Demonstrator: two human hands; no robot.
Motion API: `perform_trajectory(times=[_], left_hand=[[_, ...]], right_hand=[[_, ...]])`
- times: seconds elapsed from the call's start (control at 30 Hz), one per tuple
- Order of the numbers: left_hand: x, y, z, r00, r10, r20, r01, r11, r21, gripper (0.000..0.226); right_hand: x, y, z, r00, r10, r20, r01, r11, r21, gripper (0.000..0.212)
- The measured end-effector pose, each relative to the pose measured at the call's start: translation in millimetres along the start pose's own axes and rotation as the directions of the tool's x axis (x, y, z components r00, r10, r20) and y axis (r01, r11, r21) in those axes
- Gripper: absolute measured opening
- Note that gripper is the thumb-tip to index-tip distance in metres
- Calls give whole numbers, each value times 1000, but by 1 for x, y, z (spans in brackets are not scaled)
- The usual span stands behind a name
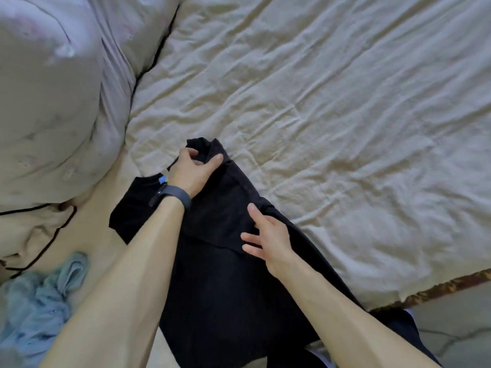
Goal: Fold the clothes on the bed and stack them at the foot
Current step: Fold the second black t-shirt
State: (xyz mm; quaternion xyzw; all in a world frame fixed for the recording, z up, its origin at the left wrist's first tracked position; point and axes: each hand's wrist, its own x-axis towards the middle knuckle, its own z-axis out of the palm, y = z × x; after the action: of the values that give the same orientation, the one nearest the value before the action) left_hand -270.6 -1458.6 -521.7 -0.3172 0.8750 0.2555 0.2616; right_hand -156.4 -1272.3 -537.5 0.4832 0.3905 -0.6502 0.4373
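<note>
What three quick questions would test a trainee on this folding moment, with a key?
1. True or false: the left hand grips the black garment.
2. Where does the blue garment lie? A) left of the black one B) on a chair C) in a basket
3. Fill in: the right hand rests on the black garment with fingers ____.
Key: 1 true; 2 A; 3 spread.

Soft, even, dim daylight with faint shadows; wide-angle bending at the edges; slightly blurred throughout.
</note>
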Motion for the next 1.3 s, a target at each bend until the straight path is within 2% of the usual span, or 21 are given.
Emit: perform_trajectory(times=[0.07,0.13,0.2,0.27,0.33,0.4,0.5,0.6,0.67,0.73,0.8,0.87,0.93,0.97,1.03,1.13,1.23,1.3], left_hand=[[15,6,8,999,41,35,-46,982,181,49],[29,10,11,994,98,42,-105,962,253,31],[42,12,9,994,110,-18,-106,983,147,29],[53,16,6,991,96,-94,-97,995,-9,30],[59,21,9,988,117,-103,-118,993,-5,37],[56,23,17,994,87,-63,-86,996,22,45],[47,23,26,995,-1,95,-2,999,32,52],[48,26,23,979,-5,203,-8,998,62,54],[56,32,21,976,3,218,21,994,-107,42],[61,40,24,981,6,192,56,946,-319,32],[63,42,31,984,0,180,67,928,-366,34],[62,36,39,982,7,187,68,918,-392,29],[59,30,43,983,40,177,45,891,-452,19],[56,27,43,983,80,163,2,893,-449,22],[50,19,40,978,159,135,-102,929,-357,36],[42,4,30,974,160,159,-125,969,-213,47],[43,-6,24,970,189,151,-193,981,13,32],[44,-9,22,980,181,83,-181,983,-16,24]], right_hand=[[7,-12,15,996,79,-44,-70,979,189,66],[14,-16,23,989,110,-100,-77,955,288,55],[19,-17,22,983,78,-166,-16,938,347,48],[23,-15,14,975,0,-223,85,925,371,50],[24,-11,5,968,-59,-246,145,926,348,46],[22,-5,1,971,-57,-232,129,942,310,42],[20,-3,-3,980,6,-197,55,952,301,42],[19,-6,-8,990,29,-139,13,956,292,43],[20,-11,-10,993,28,-116,11,947,322,52],[21,-18,-12,997,16,-77,18,910,414,59],[24,-23,-13,998,6,-62,23,891,453,59],[26,-23,-13,997,-16,-80,43,937,346,55],[26,-19,-14,994,-74,-84,87,982,167,49],[24,-18,-14,992,-104,-67,108,992,71,44],[22,-15,-11,990,-136,-33,132,985,-107,33],[24,-8,-8,982,-173,-72,140,935,-326,19],[30,2,-9,953,-265,-145,179,882,-436,17],[32,8,-12,924,-337,-178,217,849,-482,17]])
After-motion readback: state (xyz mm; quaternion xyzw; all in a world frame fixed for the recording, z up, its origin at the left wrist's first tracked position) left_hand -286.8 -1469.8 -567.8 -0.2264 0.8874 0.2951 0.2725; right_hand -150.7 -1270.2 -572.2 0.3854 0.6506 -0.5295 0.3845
